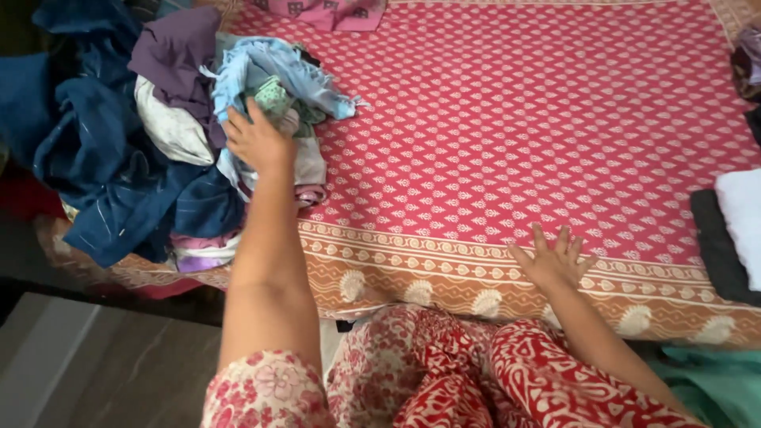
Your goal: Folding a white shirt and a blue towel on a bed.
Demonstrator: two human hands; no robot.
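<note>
Red and white patterned trousers (476, 372) on the person's lap fill the near edge of the view, with a floral sleeve (265, 392) at the near left. From that sleeve the left arm reaches far and leftward, and the left hand (258, 141) is curled into a heap of loose clothes, its fingers closed on a light blue fringed cloth (269, 71) with a pale green printed piece (276, 97) bunched just beside them. That heap sits at the far left of the bed and also holds a dull purple garment (174, 47), a white garment (170, 127) and a large dark blue cloth (111, 166) that spills over the left edge. At the near right, the right hand (552, 260) lies flat with fingers spread wide, holding nothing, on the tan border of the red bedsheet with small white motifs (515, 119). At the right edge, well apart from both hands, a folded white cloth (743, 218) rests on a dark folded one (717, 250).
</note>
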